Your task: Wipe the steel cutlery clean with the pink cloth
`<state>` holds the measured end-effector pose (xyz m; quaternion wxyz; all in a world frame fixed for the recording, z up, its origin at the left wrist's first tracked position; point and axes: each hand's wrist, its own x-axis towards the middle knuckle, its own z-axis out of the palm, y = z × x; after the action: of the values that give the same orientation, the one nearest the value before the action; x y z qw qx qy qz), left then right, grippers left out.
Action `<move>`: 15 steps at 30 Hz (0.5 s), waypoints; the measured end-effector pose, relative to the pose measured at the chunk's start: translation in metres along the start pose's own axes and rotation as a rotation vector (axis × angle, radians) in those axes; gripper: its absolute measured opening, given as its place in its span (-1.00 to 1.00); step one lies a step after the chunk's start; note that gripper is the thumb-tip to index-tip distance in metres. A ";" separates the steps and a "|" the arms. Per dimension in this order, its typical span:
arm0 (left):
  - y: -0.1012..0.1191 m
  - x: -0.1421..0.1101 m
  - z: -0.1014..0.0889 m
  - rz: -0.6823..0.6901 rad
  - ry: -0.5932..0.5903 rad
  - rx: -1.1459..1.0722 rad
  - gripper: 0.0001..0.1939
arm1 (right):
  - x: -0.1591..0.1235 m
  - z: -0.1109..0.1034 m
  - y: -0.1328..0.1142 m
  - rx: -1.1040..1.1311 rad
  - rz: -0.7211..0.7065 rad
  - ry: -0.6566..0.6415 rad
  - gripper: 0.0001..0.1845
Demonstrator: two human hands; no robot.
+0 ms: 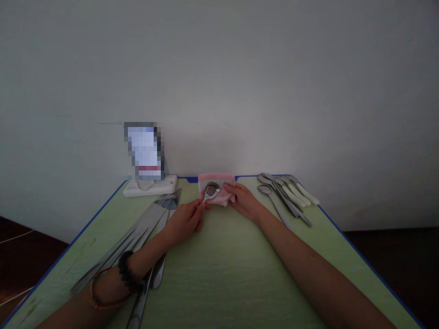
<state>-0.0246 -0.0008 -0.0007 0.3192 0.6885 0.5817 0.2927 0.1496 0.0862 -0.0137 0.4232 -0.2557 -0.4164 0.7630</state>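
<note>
Here, the spoon (207,195) between left fingers (199,222), bowl (212,189) beyond their tips.

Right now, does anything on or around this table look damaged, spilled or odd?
The screen is oddest: its image breaks into coarse blocks, unreadable. The wall has a thin dark mark left of the screen, and the table shows brownish smudges near its left edge. I see no spill near the spoon or cloth.
</note>
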 end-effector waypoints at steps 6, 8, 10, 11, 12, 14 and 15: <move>-0.001 0.000 0.000 0.018 -0.006 0.001 -0.64 | 0.002 0.002 0.001 0.051 0.024 0.062 -0.79; -0.001 -0.001 0.000 0.017 -0.010 0.003 -0.63 | 0.002 0.002 0.001 0.045 0.030 0.066 -0.78; 0.000 -0.001 0.000 0.010 -0.016 0.014 -0.62 | 0.001 0.003 0.000 0.034 0.030 0.066 -0.78; 0.000 -0.001 0.000 0.006 -0.018 0.021 -0.62 | 0.000 0.003 -0.001 0.028 0.027 0.065 -0.79; 0.001 -0.001 0.000 0.004 -0.019 0.029 -0.62 | 0.000 0.004 -0.002 0.021 0.027 0.067 -0.80; 0.002 -0.001 0.000 0.001 -0.016 0.041 -0.61 | -0.002 0.005 -0.003 0.016 0.029 0.080 -0.83; 0.002 -0.001 -0.001 0.001 -0.015 0.040 -0.61 | -0.002 0.005 -0.004 0.017 0.031 0.086 -0.83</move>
<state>-0.0239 -0.0019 0.0013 0.3096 0.6973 0.5846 0.2759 0.1485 0.0836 -0.0077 0.4310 -0.2911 -0.3874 0.7612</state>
